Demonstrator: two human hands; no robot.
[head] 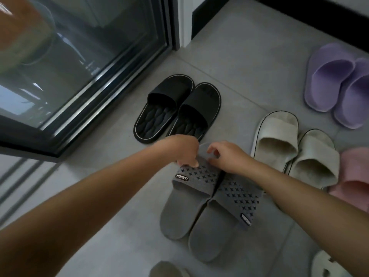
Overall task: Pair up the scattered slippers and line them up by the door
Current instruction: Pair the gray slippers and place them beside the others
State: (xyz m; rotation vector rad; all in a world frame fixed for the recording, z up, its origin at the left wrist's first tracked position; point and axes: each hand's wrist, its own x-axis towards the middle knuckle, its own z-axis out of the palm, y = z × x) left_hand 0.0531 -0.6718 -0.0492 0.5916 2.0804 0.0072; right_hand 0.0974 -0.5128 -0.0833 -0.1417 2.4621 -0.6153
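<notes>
my fingers on the left hand are curled together and pressed down on the toe end of the left grey slipper, gripping the front of its strap. my right hand sits just beside it, fingers bent and pinching the toe edge where the two grey slippers meet; i cannot tell how much of the right grey slipper it actually holds. both forearms reach forward from the near edge, bare, wrists bent downward, hands almost touching each other.

the grey pair lies side by side on the grey tiled floor, touching, heels toward me. each strap has a pattern of dark star shapes and a small black label; the left one reads "langsha", the right label is too tilted to read fully.

just beyond my hands stands a black pair, side by side, close to the glass door at far left. to the right is a beige pair, farther right a purple pair, and a pink slipper at the right edge.
</notes>
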